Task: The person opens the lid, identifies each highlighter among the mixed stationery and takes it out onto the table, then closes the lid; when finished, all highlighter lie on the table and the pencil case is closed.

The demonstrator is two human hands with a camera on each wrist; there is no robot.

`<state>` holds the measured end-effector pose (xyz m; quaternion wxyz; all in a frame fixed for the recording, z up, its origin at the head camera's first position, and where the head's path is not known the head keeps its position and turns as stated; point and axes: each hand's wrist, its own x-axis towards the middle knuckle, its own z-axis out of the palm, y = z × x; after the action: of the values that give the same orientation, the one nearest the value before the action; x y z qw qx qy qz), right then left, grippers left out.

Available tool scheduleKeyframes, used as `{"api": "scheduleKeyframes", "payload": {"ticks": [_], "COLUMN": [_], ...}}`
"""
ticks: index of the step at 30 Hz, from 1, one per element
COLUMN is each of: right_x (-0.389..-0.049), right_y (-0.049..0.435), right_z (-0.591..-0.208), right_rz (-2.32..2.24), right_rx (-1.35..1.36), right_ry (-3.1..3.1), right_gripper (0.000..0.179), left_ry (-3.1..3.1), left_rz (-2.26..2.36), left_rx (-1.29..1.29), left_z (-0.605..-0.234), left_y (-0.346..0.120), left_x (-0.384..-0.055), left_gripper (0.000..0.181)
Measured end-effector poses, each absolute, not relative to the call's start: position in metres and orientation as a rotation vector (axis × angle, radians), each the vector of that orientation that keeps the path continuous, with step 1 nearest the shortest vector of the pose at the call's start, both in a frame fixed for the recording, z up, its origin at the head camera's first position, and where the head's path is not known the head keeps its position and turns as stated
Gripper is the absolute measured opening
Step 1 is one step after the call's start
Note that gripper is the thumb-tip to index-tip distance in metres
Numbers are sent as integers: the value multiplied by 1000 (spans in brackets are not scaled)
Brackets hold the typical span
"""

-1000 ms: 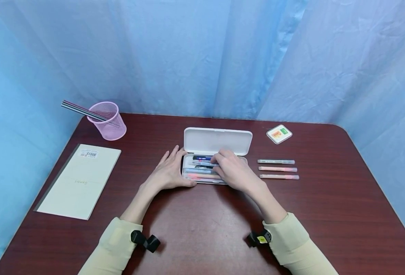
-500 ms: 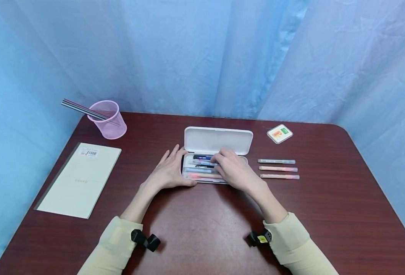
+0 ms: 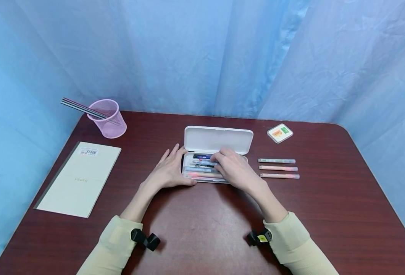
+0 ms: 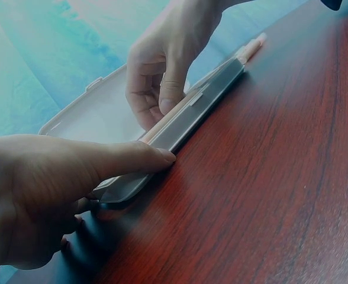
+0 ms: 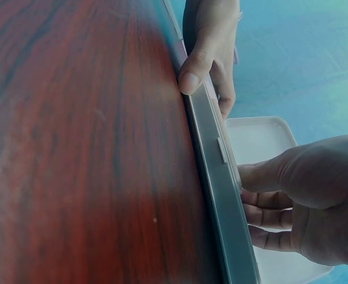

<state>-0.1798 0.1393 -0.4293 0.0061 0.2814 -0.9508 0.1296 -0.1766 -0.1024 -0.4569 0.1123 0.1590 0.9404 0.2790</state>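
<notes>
A white pencil case (image 3: 218,139) lies open on the table, its lid tilted up at the back. Several pens (image 3: 202,175) lie side by side in its tray, dark blue at the back and pale pink at the front. My left hand (image 3: 166,172) spans the left end, fingers spread and thumb (image 4: 153,157) straight along the front wall. Over the tray my right hand (image 3: 234,170) reaches in with bent fingers (image 5: 268,214), touching the pens. Its fingertips are hidden inside the case, so whether they pinch a pen does not show.
Three pens (image 3: 278,168) lie in a row right of the case, with a small white card-like box (image 3: 279,133) behind them. A pale notebook (image 3: 80,179) lies at left. Behind it stands a pink mesh cup (image 3: 114,128) holding striped sticks. A blue curtain (image 3: 202,57) hangs behind.
Both hands keep their places at the case; only a very slight shift of the whole head view shows.
</notes>
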Motion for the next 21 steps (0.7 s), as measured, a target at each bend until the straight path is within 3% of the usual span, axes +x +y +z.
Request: {"api": "scheduleKeyframes", "payload": {"ticks": [21], "right_x": [-181], "right_y": [142], "right_z": [-427], "right_rz": [510], "right_rx": [871], "right_ry": [-3004], "right_gripper": [19], "left_ry": [2758], "left_rz": [810], "left_rx": [446], "left_z": [-455], "left_y": [-102], "left_x": [-177], "left_gripper": [105]}}
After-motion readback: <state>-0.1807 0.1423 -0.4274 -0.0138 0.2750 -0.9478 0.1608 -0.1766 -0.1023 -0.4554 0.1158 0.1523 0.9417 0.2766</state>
